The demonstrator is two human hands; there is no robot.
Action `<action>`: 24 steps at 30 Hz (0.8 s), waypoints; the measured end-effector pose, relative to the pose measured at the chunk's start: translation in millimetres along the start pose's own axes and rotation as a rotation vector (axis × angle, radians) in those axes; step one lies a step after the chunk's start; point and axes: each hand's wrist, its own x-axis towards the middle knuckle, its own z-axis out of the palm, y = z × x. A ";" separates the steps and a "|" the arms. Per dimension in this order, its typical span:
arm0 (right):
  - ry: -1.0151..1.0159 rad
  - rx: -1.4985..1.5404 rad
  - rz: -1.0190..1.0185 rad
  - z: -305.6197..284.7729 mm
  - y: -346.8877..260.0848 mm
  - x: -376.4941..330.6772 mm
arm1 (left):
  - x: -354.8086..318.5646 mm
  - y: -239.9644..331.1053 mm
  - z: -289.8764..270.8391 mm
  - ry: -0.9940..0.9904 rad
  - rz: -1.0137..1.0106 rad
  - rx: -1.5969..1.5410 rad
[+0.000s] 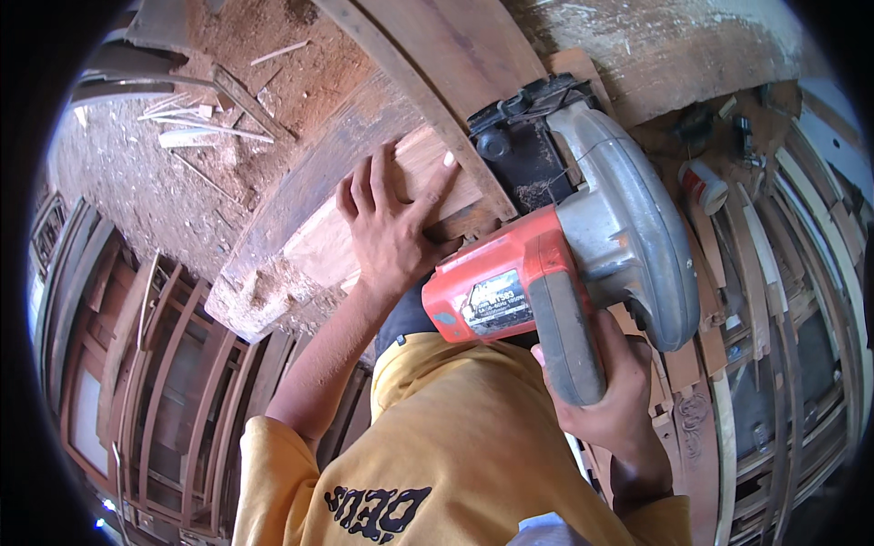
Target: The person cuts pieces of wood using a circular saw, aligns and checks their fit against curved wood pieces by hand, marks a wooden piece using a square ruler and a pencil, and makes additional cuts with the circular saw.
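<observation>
- A yellow shirt (455,446) fills the lower middle of the view, nearest the camera, with both forearms rising from it.
- The right hand (612,387) is closed around the grey handle of a circular saw (583,246) with an orange motor housing and a grey blade guard.
- The saw sits just right of the left hand, its body running from the handle up toward a black base plate resting on the wood.
- The left hand (393,223) lies flat with fingers spread, pressing down on a pale wooden board (364,227).
- The board's long axis runs diagonally from lower left to upper right, and the saw meets it at its right end.
- Stacked wooden frames (155,364) stand at left, and sawdust-strewn ground (173,173) lies beyond.
</observation>
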 end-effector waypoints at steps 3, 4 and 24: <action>0.014 -0.031 -0.012 -0.9 -13.2 12.3 | 0.3 -1.0 -0.7 -0.005 0.007 -0.023; 0.027 -0.041 -0.023 -0.7 -17.4 17.9 | -0.5 -4.1 1.7 0.001 0.038 0.044; -0.004 0.073 -0.145 8.8 -57.3 84.9 | -5.0 -11.7 28.3 -0.061 -0.056 0.083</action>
